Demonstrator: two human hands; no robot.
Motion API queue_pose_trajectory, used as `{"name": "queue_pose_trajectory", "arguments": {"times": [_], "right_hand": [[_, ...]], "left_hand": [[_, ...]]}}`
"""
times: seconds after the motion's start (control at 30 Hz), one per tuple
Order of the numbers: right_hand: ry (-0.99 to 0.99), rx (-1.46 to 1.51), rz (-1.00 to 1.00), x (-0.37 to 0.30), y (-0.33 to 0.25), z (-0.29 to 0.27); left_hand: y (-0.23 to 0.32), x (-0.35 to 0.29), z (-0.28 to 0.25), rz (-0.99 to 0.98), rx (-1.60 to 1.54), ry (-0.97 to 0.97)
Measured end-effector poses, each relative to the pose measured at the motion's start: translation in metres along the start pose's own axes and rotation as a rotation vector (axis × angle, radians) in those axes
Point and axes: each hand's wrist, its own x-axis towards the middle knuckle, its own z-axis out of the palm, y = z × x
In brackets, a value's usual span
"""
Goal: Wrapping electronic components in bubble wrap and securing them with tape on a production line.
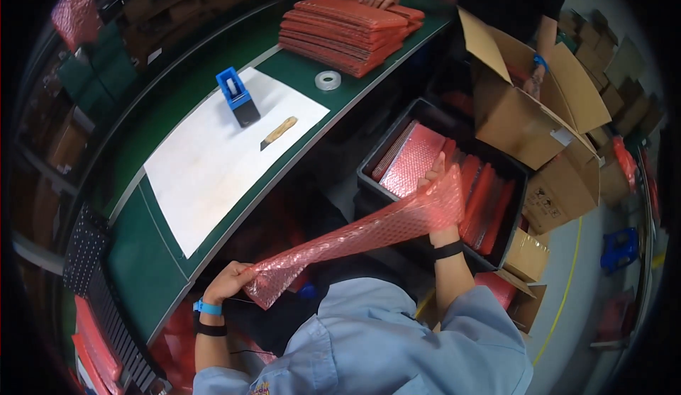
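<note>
I see my left hand point(228, 281) and right hand point(436, 182) gripping opposite ends of a pink bubble-wrap bag point(355, 239), stretched between the desk's point(142, 253) near edge and a black bin point(369, 175) of similar bags. On the desk lie a white sheet point(206, 161), a blue tool point(236, 96), a knife point(278, 132), a tape roll point(328, 80).

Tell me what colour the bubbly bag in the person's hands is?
The bubble-wrap bag is pinkish red with a dotted bubble pattern, seen in the head view.
</note>
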Motion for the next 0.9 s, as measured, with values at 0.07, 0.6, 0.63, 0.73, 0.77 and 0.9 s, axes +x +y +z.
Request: {"name": "queue_pose_trajectory", "arguments": {"times": [0.07,0.6,0.63,0.73,0.77,0.9], "right_hand": [[0.029,0.001,0.058,-0.012,0.011,0.042],[-0.162,-0.587,0.033,-0.006,0.117,0.013],[-0.067,-0.875,-0.081,-0.001,0.113,0.009],[-0.061,-0.709,0.294,-0.027,0.096,0.002],[-0.051,-0.627,0.468,-0.035,0.09,0.001],[-0.144,-0.154,0.155,-0.032,0.071,0.013]], "left_hand": [[-0.039,0.02,-0.011,-0.129,0.271,-0.022],[0.055,0.098,0.144,0.623,0.367,0.508],[0.061,0.091,0.126,0.407,0.228,0.335],[0.073,0.065,0.067,0.278,0.014,0.177],[0.082,0.06,0.057,0.328,0.11,0.238],[0.076,0.042,0.043,0.415,0.292,0.392]]}}
